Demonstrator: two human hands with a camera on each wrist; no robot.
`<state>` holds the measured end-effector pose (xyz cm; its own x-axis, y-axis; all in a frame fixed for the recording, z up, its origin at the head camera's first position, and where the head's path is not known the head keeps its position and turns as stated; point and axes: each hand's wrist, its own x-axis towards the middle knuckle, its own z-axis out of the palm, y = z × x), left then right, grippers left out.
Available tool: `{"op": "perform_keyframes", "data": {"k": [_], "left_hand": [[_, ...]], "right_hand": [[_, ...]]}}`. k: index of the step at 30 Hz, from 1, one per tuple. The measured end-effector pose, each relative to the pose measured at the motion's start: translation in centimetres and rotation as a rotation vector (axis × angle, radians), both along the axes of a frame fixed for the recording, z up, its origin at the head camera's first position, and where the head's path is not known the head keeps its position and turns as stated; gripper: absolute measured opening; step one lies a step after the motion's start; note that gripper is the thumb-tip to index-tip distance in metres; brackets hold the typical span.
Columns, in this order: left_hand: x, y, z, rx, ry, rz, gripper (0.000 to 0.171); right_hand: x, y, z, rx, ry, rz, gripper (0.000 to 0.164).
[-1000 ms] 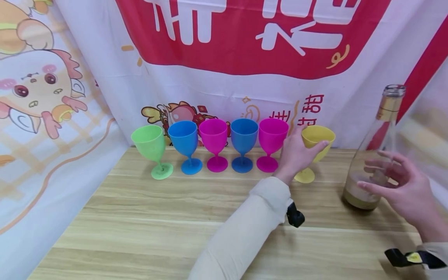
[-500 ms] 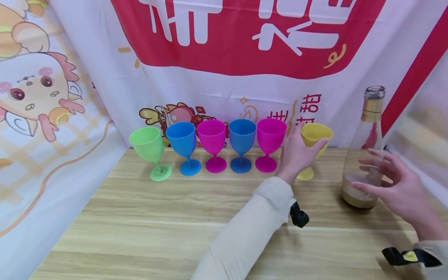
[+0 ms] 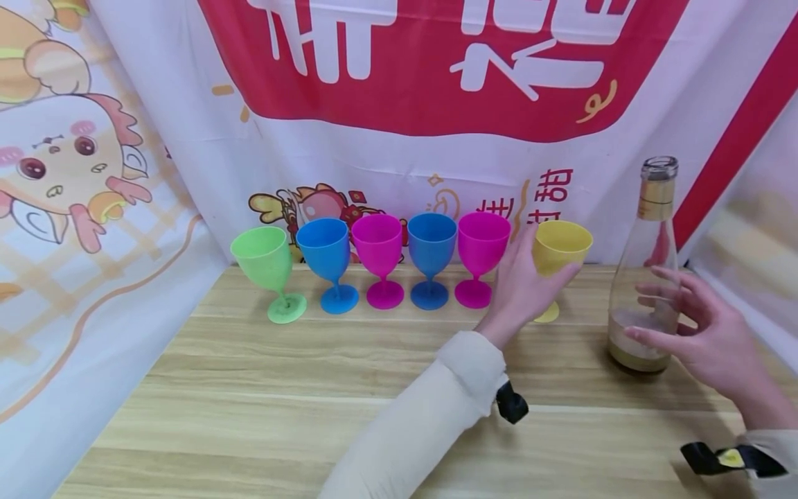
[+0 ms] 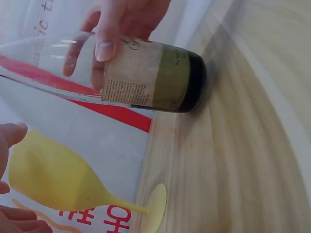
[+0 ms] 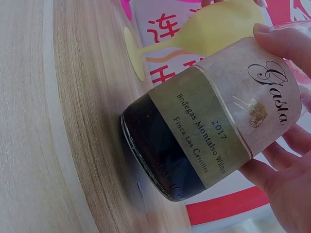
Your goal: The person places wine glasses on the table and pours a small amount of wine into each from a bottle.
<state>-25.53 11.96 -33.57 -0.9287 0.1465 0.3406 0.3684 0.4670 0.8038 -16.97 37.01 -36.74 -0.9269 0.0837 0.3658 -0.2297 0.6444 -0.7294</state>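
Observation:
A yellow plastic goblet (image 3: pixel 563 242) stands on the wooden table at the right end of a row of goblets. My left hand (image 3: pixel 524 281) is spread around its bowl, thumb in front; in the left wrist view the thumb tip is slightly off the bowl and fingers lie below it. Farther right, a clear glass wine bottle (image 3: pixel 645 305) stands on the table, uncapped, with a cream and olive label (image 5: pixel 233 111). My right hand (image 3: pixel 711 339) holds it around the label, thumb on one side and fingers on the other. Its bottom looks dark.
Left of the yellow goblet stand a magenta goblet (image 3: pixel 480 242), a blue goblet (image 3: pixel 431 239), another magenta goblet (image 3: pixel 377 239), another blue goblet (image 3: pixel 324 242) and a green goblet (image 3: pixel 263 253). Close behind them hangs a printed cloth (image 3: pixel 399 159).
The yellow goblet's foot has shifted slightly right. My left hand has drawn back left and down along the bowl. The bottle and right hand have shifted left in view.

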Motion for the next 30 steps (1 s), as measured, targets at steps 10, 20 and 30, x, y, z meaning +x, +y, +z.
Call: {"op": "perform_keyframes", "data": {"k": [10,20,30], "left_hand": [[3.1,-3.3,-0.2,0.072,0.012,0.039,0.076],[4.6,-6.1,0.0,0.154,0.084,0.099,0.075],[3.8,-7.4,-0.1,0.125,0.065,0.101,0.085]], "right_hand": [[-0.1,-0.1,0.0,0.01,-0.002,0.026,0.089],[0.0,0.0,-0.4,0.015,0.0,0.01,0.09],[-0.4,-0.3,-0.2,0.05,-0.023,-0.012,0.089]]}}
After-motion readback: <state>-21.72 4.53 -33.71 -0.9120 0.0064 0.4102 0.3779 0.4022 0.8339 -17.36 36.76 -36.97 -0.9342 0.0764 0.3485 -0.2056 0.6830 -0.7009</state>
